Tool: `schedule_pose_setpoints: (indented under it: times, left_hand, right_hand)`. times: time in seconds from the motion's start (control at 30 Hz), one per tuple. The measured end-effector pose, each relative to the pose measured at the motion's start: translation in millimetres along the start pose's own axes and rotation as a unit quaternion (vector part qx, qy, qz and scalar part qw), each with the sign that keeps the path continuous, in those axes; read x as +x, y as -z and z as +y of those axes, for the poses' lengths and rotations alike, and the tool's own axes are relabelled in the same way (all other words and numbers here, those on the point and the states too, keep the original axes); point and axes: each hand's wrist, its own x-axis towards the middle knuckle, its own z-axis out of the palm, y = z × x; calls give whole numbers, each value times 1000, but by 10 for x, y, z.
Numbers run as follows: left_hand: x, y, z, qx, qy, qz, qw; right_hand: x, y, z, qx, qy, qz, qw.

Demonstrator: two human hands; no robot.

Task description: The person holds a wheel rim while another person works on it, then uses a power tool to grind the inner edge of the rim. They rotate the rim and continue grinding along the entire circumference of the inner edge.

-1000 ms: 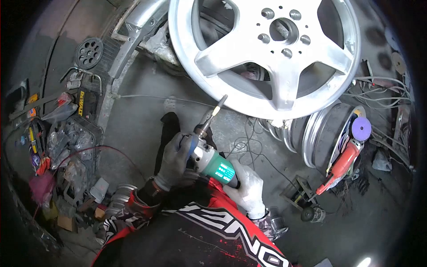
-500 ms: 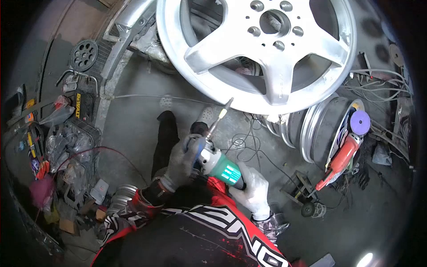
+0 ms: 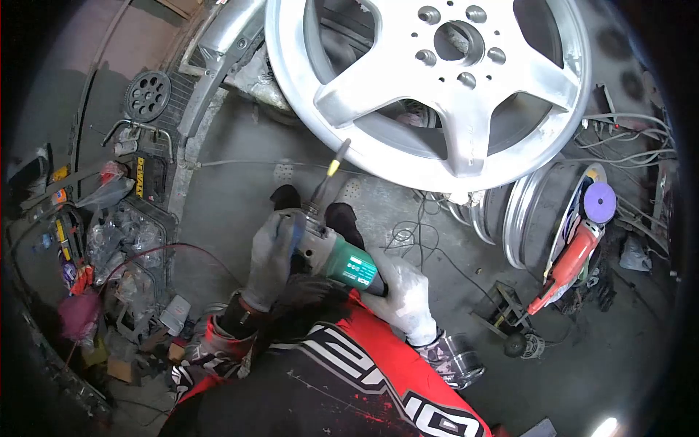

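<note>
Gloved in grey, my left hand (image 3: 271, 255) wraps round the front of a green and silver die grinder (image 3: 351, 266) close to my body. My right hand (image 3: 405, 295), in a whiter glove, grips the rear end of its green housing. From the tool's nose a long shaft with a yellow band (image 3: 333, 167) points up and away. Its dark tip overlaps the lower left rim of a silver five-spoke alloy wheel (image 3: 408, 167) in this view. The wheel's face is turned up, with bolt holes around the centre bore.
Two more wheel rims (image 3: 520, 218) lie stacked at the right. A red polisher with a purple pad (image 3: 568, 266) leans there. Cables (image 3: 411, 233) trail across the floor. Bags, tools and a DeWalt case (image 3: 149, 178) clutter the left side.
The grinder has swung left, its tip moving left along the wheel's rim and the shaft turning more upright. Both hands have shifted left with it, still gripping. The head view has shifted slightly.
</note>
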Motion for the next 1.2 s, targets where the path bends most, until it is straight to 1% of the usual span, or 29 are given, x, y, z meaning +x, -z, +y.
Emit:
schedule_pose_setpoints:
  times: [0.03, 0.07, 0.13, 0.17, 0.2, 0.23, 0.27, 0.3, 0.33, 0.37, 0.4, 0.43, 0.47, 0.5, 0.53, 0.6, 0.63, 0.7, 0.73, 0.8, 0.83, 0.87, 0.9, 0.93, 1.0, 1.03, 1.1, 1.13, 1.2]
  left_hand:
    - [-1, 39, 68, -10, 54, 10, 998]
    - [35, 78, 101, -7, 54, 9, 998]
    - [128, 135, 117, 46, 19, 6, 999]
    - [131, 80, 141, 46, 18, 4, 999]
    - [121, -20, 179, -103, 121, 34, 987]
    - [104, -96, 205, -249, 220, 63, 941]
    - [73, -140, 180, -250, 220, 60, 941]
    - [36, -185, 124, -85, 49, 8, 995]
    - [49, -221, 150, 84, -126, -44, 988]
    - [56, -296, 191, 161, -228, -17, 960]
    - [40, -369, 166, 159, -227, -17, 961]
    - [4, -447, 99, 44, -104, -66, 991]
    - [-22, -495, 33, -72, 23, -114, 991]
    - [32, -506, 2, 118, -226, -72, 964]
    - [29, -489, -25, 117, -227, -71, 964]
    - [40, -396, -4, 44, -106, -113, 987]
    - [54, -336, 57, 46, -106, -112, 987]
    - [89, -190, 223, 143, -206, -19, 968]
    - [107, -108, 217, 145, -206, -18, 968]
    - [140, 84, 235, 225, -205, 13, 953]
    - [145, 115, 295, 227, -205, 14, 952]
    - [147, 137, 373, 131, -103, 30, 986]
    - [159, 137, 438, 31, 0, 46, 998]
    - [159, 121, 452, 30, -1, 45, 999]
    - [177, 95, 465, -54, 97, 55, 992]
    - [172, 72, 443, -55, 97, 53, 992]
    - [159, 20, 376, -41, 46, 5, 998]
    - [134, 20, 381, -41, 46, 2, 998]
    - [91, 27, 393, 6, 49, 18, 999]
  right_hand:
    - [52, 4, -44, 6, -19, -21, 1000]
    - [85, -25, -45, 9, -19, -19, 1000]
    - [117, -59, -28, 12, 0, -3, 1000]
    - [101, -36, -30, 12, -1, -1, 1000]
    - [72, 6, -38, 15, -14, -7, 1000]
    - [34, 41, -35, 17, -27, -14, 999]
    - [-27, 67, -12, 16, -29, -14, 999]
    - [-111, 101, 20, 13, -32, -3, 999]
    - [-196, 141, 46, 9, -34, 8, 999]
    - [-286, 189, 63, -4, -54, 1, 999]
    - [-357, 236, 61, -5, -56, 0, 998]
    - [-416, 286, 47, -13, -74, -3, 997]
    - [-458, 326, 25, -21, -93, -5, 995]
    - [-472, 353, 8, -24, -98, -5, 995]
    - [-458, 355, -6, -25, -98, -5, 995]
    - [-407, 330, -36, -20, -97, -15, 995]
    - [-358, 300, -56, -19, -95, -15, 995]
    - [-203, 222, -103, -6, -67, -22, 998]
    - [-125, 180, -131, -4, -65, -22, 998]
    - [8, 99, -191, 28, -56, -25, 998]
    - [47, 69, -213, 32, -46, -16, 998]
    - [85, 44, -223, 33, -46, -16, 998]
    - [117, 26, -225, 30, -41, -16, 999]
    - [120, 22, -226, 26, -38, -17, 999]
    - [92, 52, -229, 23, -46, -17, 999]
    - [61, 64, -235, 21, -54, -19, 998]
    - [-28, 81, -233, 19, -68, -16, 997]
    - [-74, 85, -236, 17, -79, -14, 997]
    - [-76, 62, -238, 19, -67, 1, 998]
